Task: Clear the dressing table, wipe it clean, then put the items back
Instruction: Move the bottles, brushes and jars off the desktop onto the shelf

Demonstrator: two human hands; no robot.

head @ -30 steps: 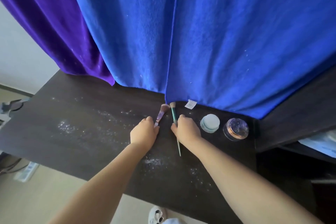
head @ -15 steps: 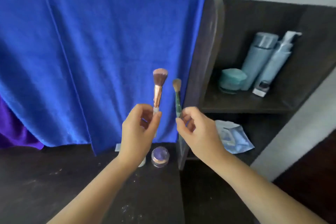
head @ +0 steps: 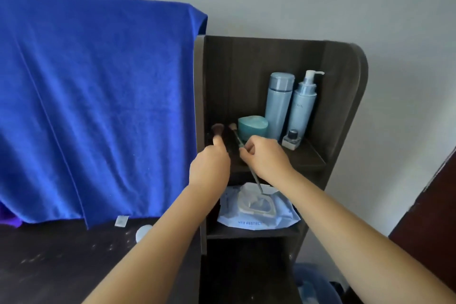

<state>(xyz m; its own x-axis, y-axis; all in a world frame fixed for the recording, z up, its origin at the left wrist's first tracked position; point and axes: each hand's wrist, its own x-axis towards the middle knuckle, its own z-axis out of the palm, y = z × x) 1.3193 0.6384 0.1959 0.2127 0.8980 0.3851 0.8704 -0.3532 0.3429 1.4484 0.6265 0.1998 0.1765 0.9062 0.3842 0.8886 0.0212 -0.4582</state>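
Observation:
My left hand (head: pixel 209 168) grips a thick powder brush (head: pixel 217 129), whose bristle head reaches into the upper shelf (head: pixel 308 159) of the dark side cabinet. My right hand (head: pixel 265 159) holds a thin green-handled brush (head: pixel 236 137) tilted over the same shelf, its handle tip pointing down toward the wipes pack. The dark dressing table top (head: pixel 61 261), dusted with white powder, lies at the lower left. A white round jar (head: pixel 143 232) peeks out beside my left forearm.
On the upper shelf stand a teal jar (head: pixel 253 127), two pale blue bottles (head: pixel 280 103), and a small dark-capped bottle (head: pixel 292 139). A wipes pack (head: pixel 256 207) lies on the shelf below. A blue towel (head: pixel 98 106) hangs behind the table.
Both hands lifted the brushes off the table top and carried them right and forward into the upper cabinet shelf. The view swung from the table up to the cabinet.

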